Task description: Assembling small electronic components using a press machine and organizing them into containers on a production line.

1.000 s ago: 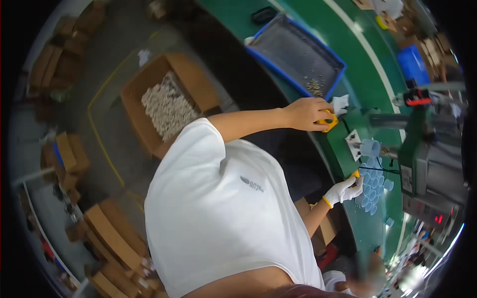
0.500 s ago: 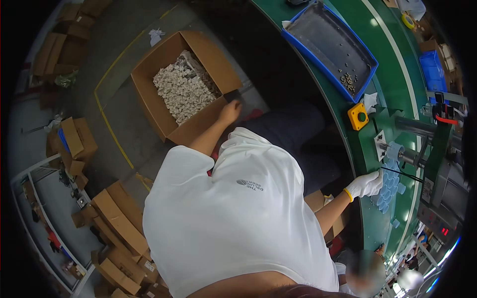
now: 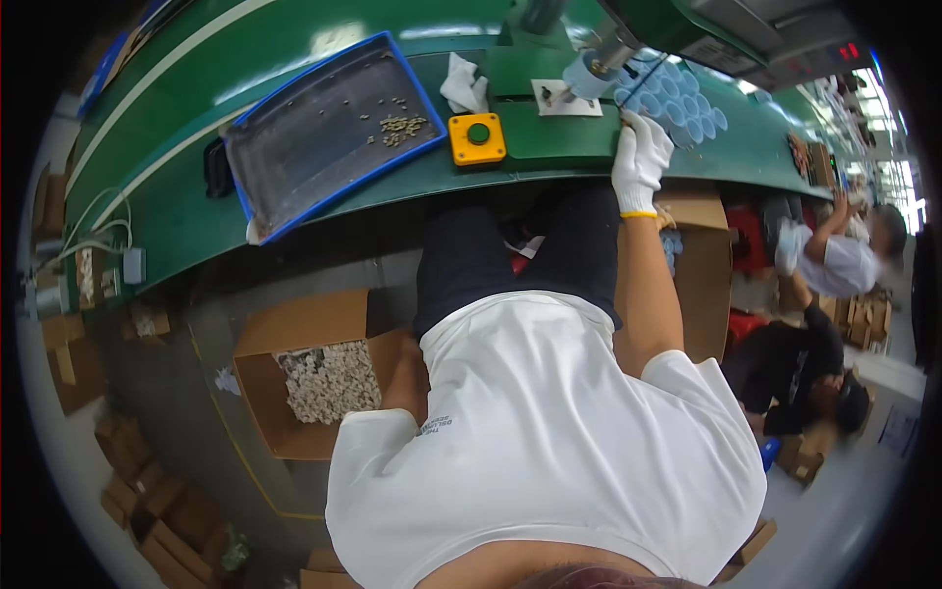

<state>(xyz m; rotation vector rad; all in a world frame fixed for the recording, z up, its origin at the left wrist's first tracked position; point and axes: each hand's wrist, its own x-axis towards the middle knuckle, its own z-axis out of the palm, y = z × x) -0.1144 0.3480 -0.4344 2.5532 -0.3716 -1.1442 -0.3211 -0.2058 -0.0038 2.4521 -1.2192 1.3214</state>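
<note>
My right hand (image 3: 641,165), in a white knit glove with a yellow cuff, is at the front of the green bench, right of the press base (image 3: 564,142). Its fingers are bent together; anything in them is too small to make out. Just beyond it lie several light blue round cups (image 3: 677,103) in a cluster. Over a small white plate (image 3: 579,106) on the base, the press's spindle (image 3: 616,51) carries a light blue sleeve (image 3: 586,75). My bare left forearm (image 3: 406,378) hangs beside my thigh, close to a cardboard box of small whitish pieces (image 3: 329,385); that hand's fingers are hidden.
A blue-rimmed tray (image 3: 304,128) with small brass-coloured parts (image 3: 400,128) is on the bench at left. Near the press are a yellow box with a green button (image 3: 478,137) and a crumpled white cloth (image 3: 464,83). A carton (image 3: 699,265) stands under the bench; people work at far right.
The view has swung toward the bench, so the press is now ahead. My left hand, seen before by the box's edge, has dropped out of sight. My right hand stays near the cups.
</note>
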